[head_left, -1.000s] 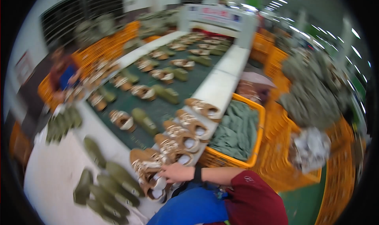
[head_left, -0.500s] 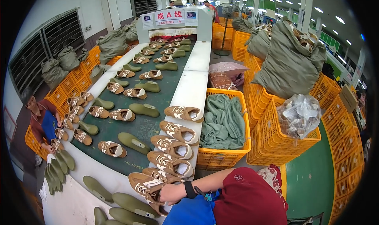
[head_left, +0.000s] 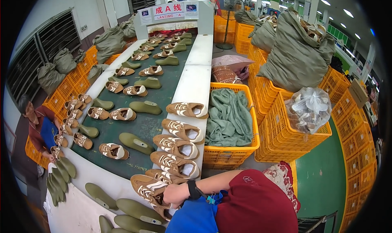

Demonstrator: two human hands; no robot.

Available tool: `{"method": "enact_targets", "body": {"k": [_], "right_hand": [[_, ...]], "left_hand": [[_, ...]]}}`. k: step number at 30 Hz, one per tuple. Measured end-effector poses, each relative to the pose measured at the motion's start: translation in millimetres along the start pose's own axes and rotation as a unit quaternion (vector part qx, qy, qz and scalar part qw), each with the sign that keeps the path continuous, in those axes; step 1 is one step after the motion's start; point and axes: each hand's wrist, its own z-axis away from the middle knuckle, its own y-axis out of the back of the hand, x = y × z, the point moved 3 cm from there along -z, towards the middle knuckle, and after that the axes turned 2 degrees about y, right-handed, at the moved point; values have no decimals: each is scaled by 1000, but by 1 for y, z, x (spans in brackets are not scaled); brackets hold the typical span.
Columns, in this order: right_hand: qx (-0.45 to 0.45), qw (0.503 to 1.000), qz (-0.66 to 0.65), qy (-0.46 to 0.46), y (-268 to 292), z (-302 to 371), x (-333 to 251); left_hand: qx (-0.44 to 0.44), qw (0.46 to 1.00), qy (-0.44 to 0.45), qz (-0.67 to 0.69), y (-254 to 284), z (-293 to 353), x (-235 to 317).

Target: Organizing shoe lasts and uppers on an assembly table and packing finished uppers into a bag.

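At the near end of the line, my right hand (head_left: 176, 195) is closed at the opening of a brown sneaker (head_left: 150, 190) with cream stripes and white laces. Its fingertips are hidden in the shoe. A black band circles that wrist. My left hand does not show. Just behind the held shoe, another brown sneaker (head_left: 165, 176) is partly covered. More sneakers (head_left: 175, 146) stand in a row along the white ledge. Left of my hand, several olive-green shoe lasts (head_left: 138, 209) lie on the white table (head_left: 83, 211).
A green conveyor belt (head_left: 122, 161) carries sneakers and lasts from a machine (head_left: 206, 22). At the left, a person (head_left: 38, 118) touches a row of shoes. To the right stand an orange crate (head_left: 234, 154) with green cloth, stacked orange crates (head_left: 286, 149) and a large sack (head_left: 292, 55).
The whole view has shifted slightly. My right hand stays at the same sneaker, with little other visible movement.
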Motion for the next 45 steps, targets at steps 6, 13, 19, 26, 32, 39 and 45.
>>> {"method": "enact_targets", "body": {"k": [6, 13, 19, 26, 32, 39, 45], "right_hand": [[-92, 995, 21, -8, 8, -4, -1], [-62, 998, 11, -1, 5, -3, -2], [-46, 999, 17, 6, 0, -5, 0], [-40, 999, 1, -5, -1, -5, 0], [-41, 999, 1, -16, -1, -3, -1], [32, 999, 12, -2, -9, -3, 2], [34, 999, 25, -11, -18, -5, 4]], "left_hand": [[3, 1000, -19, 0, -2, -3, 15], [0, 1000, -31, 6, -6, -6, 28], [0, 999, -44, 9, -9, -10, 34], [5, 999, -48, 11, -12, -9, 35], [6, 999, -47, 12, -14, -8, 31], [11, 997, -73, 23, -15, -11, 42], [9, 996, -79, 32, -19, -13, 47]]}}
